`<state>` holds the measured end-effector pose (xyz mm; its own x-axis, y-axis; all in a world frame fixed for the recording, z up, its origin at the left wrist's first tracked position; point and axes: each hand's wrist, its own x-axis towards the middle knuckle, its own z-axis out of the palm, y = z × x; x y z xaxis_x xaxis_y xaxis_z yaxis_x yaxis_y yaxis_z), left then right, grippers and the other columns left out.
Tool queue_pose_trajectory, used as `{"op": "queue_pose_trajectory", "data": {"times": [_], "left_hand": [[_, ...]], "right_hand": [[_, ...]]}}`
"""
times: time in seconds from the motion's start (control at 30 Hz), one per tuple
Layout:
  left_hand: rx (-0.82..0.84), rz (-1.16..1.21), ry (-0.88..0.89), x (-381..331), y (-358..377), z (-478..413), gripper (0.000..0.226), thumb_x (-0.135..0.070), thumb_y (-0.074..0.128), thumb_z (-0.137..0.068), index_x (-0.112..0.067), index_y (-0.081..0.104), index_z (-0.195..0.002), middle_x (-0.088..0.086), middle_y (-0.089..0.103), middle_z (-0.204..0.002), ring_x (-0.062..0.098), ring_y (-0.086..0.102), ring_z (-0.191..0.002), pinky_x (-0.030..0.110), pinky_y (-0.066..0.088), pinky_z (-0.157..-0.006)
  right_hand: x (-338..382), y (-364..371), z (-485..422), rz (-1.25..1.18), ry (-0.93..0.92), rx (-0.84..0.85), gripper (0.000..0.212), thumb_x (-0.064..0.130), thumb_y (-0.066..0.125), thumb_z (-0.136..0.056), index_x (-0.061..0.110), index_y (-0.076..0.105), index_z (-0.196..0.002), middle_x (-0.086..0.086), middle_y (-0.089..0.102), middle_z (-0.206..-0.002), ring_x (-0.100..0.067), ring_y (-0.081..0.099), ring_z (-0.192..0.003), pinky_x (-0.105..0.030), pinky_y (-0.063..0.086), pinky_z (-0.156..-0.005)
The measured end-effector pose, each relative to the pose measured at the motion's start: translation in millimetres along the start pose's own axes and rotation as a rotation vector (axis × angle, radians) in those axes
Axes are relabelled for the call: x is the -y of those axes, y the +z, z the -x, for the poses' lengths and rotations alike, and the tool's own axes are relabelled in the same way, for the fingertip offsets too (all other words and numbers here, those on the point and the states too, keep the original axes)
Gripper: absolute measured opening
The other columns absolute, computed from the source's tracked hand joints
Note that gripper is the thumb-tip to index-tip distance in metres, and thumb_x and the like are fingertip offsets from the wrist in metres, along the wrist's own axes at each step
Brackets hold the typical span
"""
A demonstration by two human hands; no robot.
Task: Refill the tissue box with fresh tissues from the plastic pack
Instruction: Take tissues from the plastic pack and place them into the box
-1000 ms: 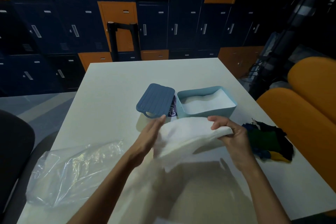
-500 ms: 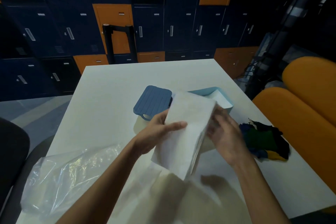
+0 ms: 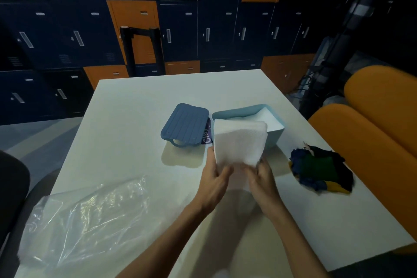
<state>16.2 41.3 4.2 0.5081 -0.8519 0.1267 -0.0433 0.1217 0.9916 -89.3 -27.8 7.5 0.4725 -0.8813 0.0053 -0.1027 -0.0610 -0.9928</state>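
A white stack of tissues (image 3: 239, 142) stands upright between my hands, just in front of the light blue tissue box (image 3: 274, 137). My left hand (image 3: 215, 178) grips its lower left edge and my right hand (image 3: 261, 176) grips its lower right edge. The box is open and white tissues lie inside it. Its dark blue ribbed lid (image 3: 185, 124) lies to the left of the box, partly over a printed wrapper (image 3: 207, 136). The clear plastic pack (image 3: 85, 216) lies crumpled and flat at the table's near left.
A dark bundle of cloth (image 3: 320, 168) with blue, green and yellow patches lies right of my hands. Orange seats (image 3: 372, 142) border the white table (image 3: 135, 119) on the right. A black chair (image 3: 11, 187) stands at the left. Lockers fill the background.
The tissue stack went from lying flat across my hands to standing upright. My hands slid down to its lower edge, and the stack moved toward the box.
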Motion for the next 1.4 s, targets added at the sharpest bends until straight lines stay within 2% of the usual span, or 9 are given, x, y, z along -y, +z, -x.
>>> {"op": "queue_pose_trajectory", "data": {"times": [0.17,0.33,0.47,0.63,0.77,0.97,1.1,1.27,1.4], "left_hand": [[0.019,-0.061,-0.035,14.1,2.5,2.8,0.04,-0.02,0.044,-0.083,-0.042,0.036,-0.116,-0.011,0.052,-0.114,0.007,0.054,-0.103,0.017,0.05,-0.081],[0.075,0.003,-0.037,11.1,1.0,0.2,0.034,-0.032,0.044,-0.09,-0.031,0.032,-0.122,-0.005,0.05,-0.116,0.004,0.055,-0.101,0.02,0.052,-0.08],[0.144,-0.032,-0.158,8.1,-9.0,6.3,0.032,-0.016,0.052,-0.096,-0.032,0.04,-0.121,0.001,0.055,-0.119,0.016,0.059,-0.105,0.021,0.053,-0.079],[0.268,-0.126,-0.202,-50.1,-29.1,-17.9,0.03,-0.011,0.062,-0.09,-0.024,0.057,-0.117,-0.006,0.067,-0.105,0.003,0.066,-0.088,0.019,0.055,-0.069],[0.367,-0.376,-0.129,-110.8,-36.0,-65.1,0.015,-0.02,0.066,-0.088,-0.024,0.063,-0.102,-0.005,0.068,-0.096,0.013,0.066,-0.09,0.025,0.053,-0.074],[0.262,-0.444,-0.15,-156.3,-16.0,-131.3,0.031,-0.025,0.073,-0.081,-0.024,0.061,-0.109,-0.003,0.07,-0.1,0.018,0.067,-0.091,0.031,0.056,-0.074],[0.081,-0.244,-0.226,-148.9,-7.8,-153.1,0.044,-0.03,0.074,-0.076,-0.025,0.061,-0.117,0.001,0.063,-0.114,0.021,0.061,-0.102,0.037,0.054,-0.085],[-0.15,0.202,-0.512,-113.4,9.1,-151.3,0.026,-0.036,0.057,-0.092,-0.016,0.056,-0.107,0.016,0.062,-0.112,0.029,0.064,-0.101,0.031,0.06,-0.071],[-0.174,0.006,-0.535,-87.1,16.5,-142.7,0.015,-0.021,0.055,-0.094,-0.007,0.058,-0.092,0.012,0.058,-0.103,0.026,0.063,-0.09,0.031,0.057,-0.072]], "right_hand": [[-13.1,3.6,1.2,0.012,0.044,-0.019,0.036,0.015,0.052,-0.094,0.036,0.047,-0.123,0.007,0.062,-0.113,-0.011,0.059,-0.104,-0.03,0.052,-0.084],[-13.5,2.2,4.6,-0.096,0.058,-0.019,0.037,0.02,0.052,-0.096,0.037,0.044,-0.127,0.007,0.059,-0.117,-0.009,0.057,-0.107,-0.033,0.051,-0.088],[-9.4,-6.0,6.3,-0.023,0.145,0.043,0.037,0.014,0.056,-0.091,0.032,0.051,-0.123,-0.004,0.061,-0.117,-0.015,0.06,-0.102,-0.03,0.054,-0.078],[51.7,-52.6,-22.0,-0.208,0.094,0.122,0.016,0.005,0.063,-0.085,0.012,0.064,-0.1,-0.012,0.069,-0.101,-0.025,0.065,-0.095,-0.039,0.053,-0.085],[105.3,-95.3,-75.5,-0.163,-0.019,0.214,0.015,0.009,0.062,-0.086,0.013,0.065,-0.1,0.0,0.071,-0.092,-0.019,0.068,-0.09,-0.032,0.058,-0.077],[146.7,-142.4,-137.7,0.065,-0.121,0.303,0.015,0.012,0.062,-0.088,0.015,0.066,-0.102,0.006,0.071,-0.091,-0.009,0.069,-0.083,-0.025,0.058,-0.066],[138.8,-150.8,-168.0,0.046,-0.084,0.199,0.013,0.012,0.063,-0.088,0.011,0.066,-0.101,-0.004,0.068,-0.102,-0.018,0.066,-0.092,-0.025,0.057,-0.061],[109.6,-148.2,-191.6,-0.134,0.101,0.083,0.014,0.003,0.063,-0.087,-0.001,0.063,-0.1,-0.013,0.066,-0.1,-0.024,0.065,-0.088,-0.027,0.057,-0.056],[81.9,-141.8,-197.3,0.001,0.21,0.139,0.014,0.012,0.059,-0.091,0.004,0.062,-0.08,-0.008,0.064,-0.088,-0.022,0.063,-0.08,-0.032,0.057,-0.059]]}}
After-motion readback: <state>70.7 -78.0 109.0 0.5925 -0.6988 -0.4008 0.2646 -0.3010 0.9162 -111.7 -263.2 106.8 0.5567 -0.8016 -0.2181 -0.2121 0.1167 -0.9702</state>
